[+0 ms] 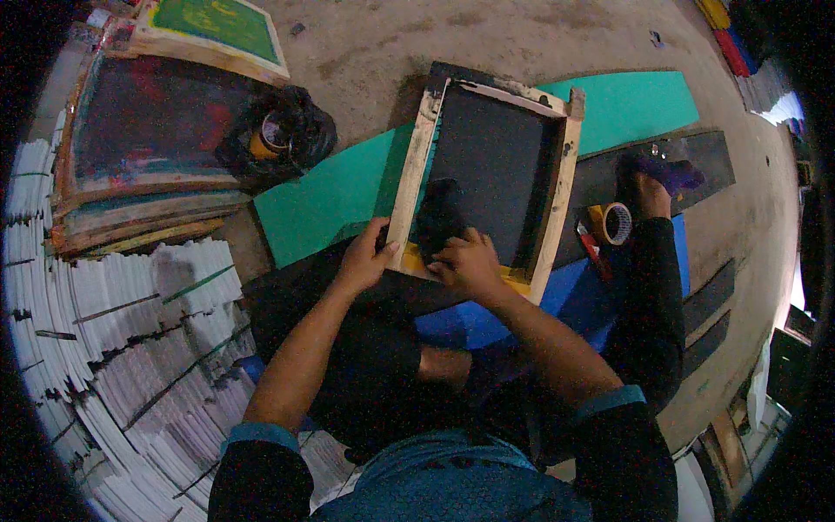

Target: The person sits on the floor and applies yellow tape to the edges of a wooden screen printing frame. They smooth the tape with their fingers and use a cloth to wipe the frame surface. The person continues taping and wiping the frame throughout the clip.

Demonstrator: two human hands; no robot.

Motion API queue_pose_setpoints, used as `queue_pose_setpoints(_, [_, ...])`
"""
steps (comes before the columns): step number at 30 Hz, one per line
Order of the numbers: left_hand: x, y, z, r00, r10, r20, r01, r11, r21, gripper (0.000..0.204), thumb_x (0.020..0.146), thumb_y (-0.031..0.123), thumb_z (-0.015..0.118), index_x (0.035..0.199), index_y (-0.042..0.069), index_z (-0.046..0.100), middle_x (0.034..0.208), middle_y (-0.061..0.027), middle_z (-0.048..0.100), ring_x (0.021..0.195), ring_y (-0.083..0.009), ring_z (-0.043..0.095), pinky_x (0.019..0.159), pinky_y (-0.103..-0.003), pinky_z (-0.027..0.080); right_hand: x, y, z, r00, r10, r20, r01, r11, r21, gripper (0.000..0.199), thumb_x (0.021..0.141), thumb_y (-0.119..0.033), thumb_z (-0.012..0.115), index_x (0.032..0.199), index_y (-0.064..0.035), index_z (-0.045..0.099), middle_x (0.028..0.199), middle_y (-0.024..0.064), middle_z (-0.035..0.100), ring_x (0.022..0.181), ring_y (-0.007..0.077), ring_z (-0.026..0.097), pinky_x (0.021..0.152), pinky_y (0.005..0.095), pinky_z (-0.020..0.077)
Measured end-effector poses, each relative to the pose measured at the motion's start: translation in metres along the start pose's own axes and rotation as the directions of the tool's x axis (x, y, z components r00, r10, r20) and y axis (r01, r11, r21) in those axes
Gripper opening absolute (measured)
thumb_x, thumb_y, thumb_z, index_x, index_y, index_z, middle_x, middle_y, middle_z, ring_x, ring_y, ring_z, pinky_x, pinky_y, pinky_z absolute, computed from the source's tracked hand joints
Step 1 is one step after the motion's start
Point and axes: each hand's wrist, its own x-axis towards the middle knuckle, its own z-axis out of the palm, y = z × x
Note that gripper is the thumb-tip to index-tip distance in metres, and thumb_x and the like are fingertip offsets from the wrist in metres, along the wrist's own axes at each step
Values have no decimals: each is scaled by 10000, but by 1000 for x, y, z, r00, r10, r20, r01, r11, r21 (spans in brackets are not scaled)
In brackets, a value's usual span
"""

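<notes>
A wooden screen printing frame [565, 174] with a dark mesh panel [496, 157] lies tilted in front of me. My left hand [365, 259] is closed around its near left corner, thumb on top of the wood. Over the inside of the near edge, my right hand [470, 263] has its fingers curled down against the mesh beside a strip of yellow-brown tape [517, 284]. Whatever those fingertips pinch, if anything, is hidden. Right of the frame sit a roll of tape [617, 224] and a red utility knife [594, 249].
A green board [639, 109] lies under the frame, with a blue sheet [470, 326] nearer me. My foot [661, 174] rests on a dark board at right. Bundled white paper stacks [156, 339], stacked frames [148, 122] and a black plastic bag [309, 130] are at left.
</notes>
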Motion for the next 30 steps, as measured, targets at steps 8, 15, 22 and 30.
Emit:
queue_pose_setpoints(8, [12, -1, 8, 993, -102, 67, 103, 995, -3, 466, 945, 210, 666, 1355, 102, 474, 1212, -199, 640, 1093, -390, 638, 920, -466, 498, 23, -4, 48, 999, 2, -32, -5, 996, -89, 251, 833, -387, 726, 1007, -217, 787, 1039, -3, 683, 1058, 279, 541, 905, 471, 449])
queue_pose_setpoints(15, [3, 1, 2, 997, -83, 6, 83, 996, 30, 466, 943, 209, 671, 1353, 82, 490, 1151, -204, 646, 1033, -367, 641, 911, -462, 503, -59, 59, -18, 998, 38, 54, -26, 979, -202, 277, 800, -340, 729, 1065, -277, 777, 1104, -18, 688, 1190, 250, 532, 1049, 502, 371])
queue_pose_setpoints(22, [3, 12, -1, 1000, -3, -17, 5, 996, 88, 456, 943, 210, 667, 1344, 81, 492, 1193, -202, 640, 1117, -384, 624, 957, -461, 485, -114, 118, -53, 986, -168, -4, 158, 934, -321, 266, 778, -317, 752, 1042, -282, 774, 1079, -46, 681, 1255, 234, 532, 1203, 649, 120])
queue_pose_setpoints(30, [4, 11, 1, 1000, -25, 13, 24, 997, 67, 462, 947, 208, 662, 1353, 92, 474, 1258, -190, 618, 1157, -370, 608, 971, -459, 477, -60, 70, -3, 976, -181, -121, 165, 978, -127, 161, 834, -249, 704, 968, -201, 778, 986, 15, 641, 1085, 281, 541, 1043, 534, 344])
